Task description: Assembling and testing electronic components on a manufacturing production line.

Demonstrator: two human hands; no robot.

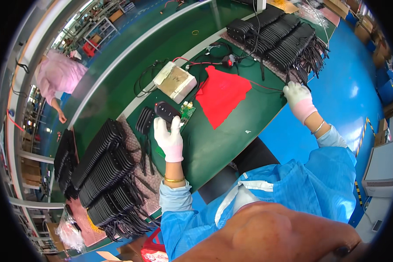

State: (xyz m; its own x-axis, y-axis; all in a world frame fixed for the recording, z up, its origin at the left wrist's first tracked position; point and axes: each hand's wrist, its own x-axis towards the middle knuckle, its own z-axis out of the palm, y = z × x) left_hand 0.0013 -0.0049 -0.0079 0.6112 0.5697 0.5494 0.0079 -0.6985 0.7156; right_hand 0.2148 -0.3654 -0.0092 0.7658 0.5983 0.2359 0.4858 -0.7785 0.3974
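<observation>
My left hand [169, 139], in a white glove, grips a black oblong device [167, 112] and holds it over the green mat, right beside a small green circuit board [187, 110]. My right hand [299, 98], also gloved, reaches out to the far right edge of the mat and touches the dangling black cables [308, 65] of a stacked row of black devices [284, 37]. A red cloth [220, 94] lies between the two hands.
A second long stack of black devices [101, 163] with cables lies at my left. A beige box [177, 81] with wires sits behind the circuit board. Another person in pink [59, 74] works across the bench. Blue floor lies at right.
</observation>
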